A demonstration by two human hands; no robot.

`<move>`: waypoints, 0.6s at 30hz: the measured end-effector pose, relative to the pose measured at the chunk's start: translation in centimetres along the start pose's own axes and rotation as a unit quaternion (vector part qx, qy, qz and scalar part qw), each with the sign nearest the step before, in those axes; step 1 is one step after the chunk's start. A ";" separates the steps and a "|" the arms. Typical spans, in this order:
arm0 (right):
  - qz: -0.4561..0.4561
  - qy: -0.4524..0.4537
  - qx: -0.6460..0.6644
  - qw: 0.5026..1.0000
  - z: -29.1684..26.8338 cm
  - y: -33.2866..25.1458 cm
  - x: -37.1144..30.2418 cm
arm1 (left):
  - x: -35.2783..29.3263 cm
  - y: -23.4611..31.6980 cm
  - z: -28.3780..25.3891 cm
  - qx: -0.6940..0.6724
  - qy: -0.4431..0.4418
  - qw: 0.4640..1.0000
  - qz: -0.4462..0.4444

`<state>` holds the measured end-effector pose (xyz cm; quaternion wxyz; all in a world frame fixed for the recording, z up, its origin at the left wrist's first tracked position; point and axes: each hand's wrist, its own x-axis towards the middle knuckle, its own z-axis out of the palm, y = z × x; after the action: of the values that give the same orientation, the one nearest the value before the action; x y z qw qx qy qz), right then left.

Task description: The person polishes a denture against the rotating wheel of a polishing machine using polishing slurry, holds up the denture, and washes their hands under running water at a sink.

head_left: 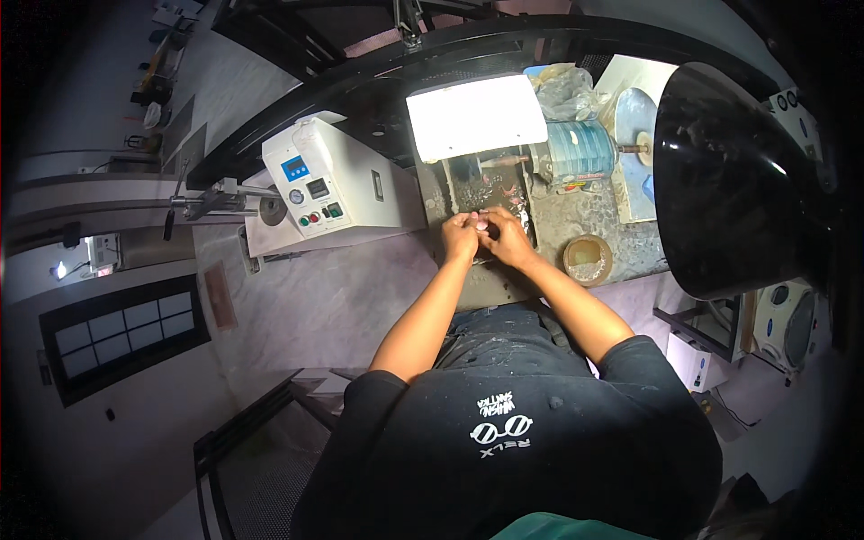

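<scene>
White lettering, partly upside down in this view, runs across the black T-shirt (504,486) of the person, around a printed pair of round spectacles (501,429); the white boxy machine (360,184) to the left has a blue-framed display (294,168), a round gauge (296,196) and red and green buttons, their markings too small to read. The left hand (460,238) and the right hand (506,238) meet at the near end of a dark, debris-strewn trough (490,193), each grip narrow, fingertips pinched together around a small pale piece (481,223) between them, mostly hidden, so its exact shape cannot be told. Beyond the hands, a glaring white rectangular panel (477,117) tilts over the trough, and a teal cylindrical motor (579,151) to the right sends a spindle leftward beneath it. A crumpled clear plastic bag (567,93) lies behind the motor; a round brown bowl (608,263) with pale contents sits nearer, right of the right hand. The surface (562,220) is grey, rough and spattered. A glossy black curved shade (733,189) looms at right; streaked pale flooring (333,301) and a dark-framed paned window (126,335) fill the left.
</scene>
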<state>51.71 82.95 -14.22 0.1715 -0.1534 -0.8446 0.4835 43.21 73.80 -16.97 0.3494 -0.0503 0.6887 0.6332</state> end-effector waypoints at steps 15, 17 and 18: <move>0.017 -0.079 -0.245 0.966 1.6 5.0 7.7 | -1.9 -3.2 -4.4 0.157 -0.024 0.981 0.112; -0.036 -0.219 -0.273 0.936 1.5 3.8 8.9 | -2.4 -3.6 -4.2 0.201 0.007 0.968 0.152; -0.036 -0.223 -0.274 0.935 1.3 3.6 9.7 | -2.9 -3.7 -3.9 0.247 0.032 0.949 0.192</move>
<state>42.80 87.83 -16.63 -0.0525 -0.0526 -0.9658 0.2483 45.64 68.43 -18.69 0.2004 0.1507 0.8312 0.4963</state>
